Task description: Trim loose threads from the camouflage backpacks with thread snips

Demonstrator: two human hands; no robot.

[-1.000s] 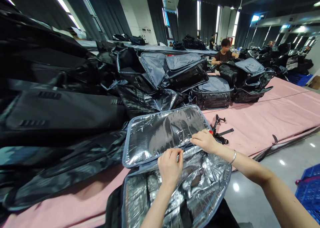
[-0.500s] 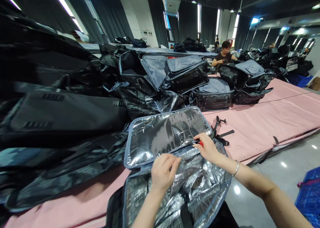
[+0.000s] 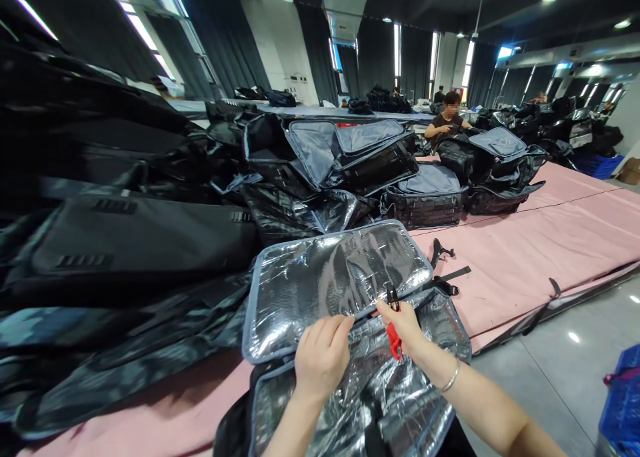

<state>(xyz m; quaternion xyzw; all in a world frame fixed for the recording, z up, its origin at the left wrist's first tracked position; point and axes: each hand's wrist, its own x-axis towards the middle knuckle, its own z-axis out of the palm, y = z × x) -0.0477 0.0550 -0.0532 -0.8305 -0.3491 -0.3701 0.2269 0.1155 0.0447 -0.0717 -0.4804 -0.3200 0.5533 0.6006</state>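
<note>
A black bag [image 3: 400, 383] with crinkled silver lining lies open in front of me, its lid [image 3: 320, 277] folded back and edged in grey-blue. My left hand [image 3: 323, 353] is closed at the seam between lid and body; what its fingertips pinch is too small to name. Closed around a small tool [image 3: 394, 342] with red handles and a dark tip is my right hand [image 3: 404, 323], at the same seam further right. The tool's tip points up over the lid.
Black bags [image 3: 425, 200] with grey linings are piled behind on the pink-covered table [image 3: 565, 223]. Dark bags [image 3: 150, 237] heap up at the left. A person [image 3: 447, 120] works across the table. Straps [image 3: 453, 270] lie right of the lid. A blue crate [image 3: 623, 397] stands at lower right.
My right hand has moved slightly down and left, and the tool has turned so its red handles hang below the fingers. My left hand has shifted a little left and down along the seam.
</note>
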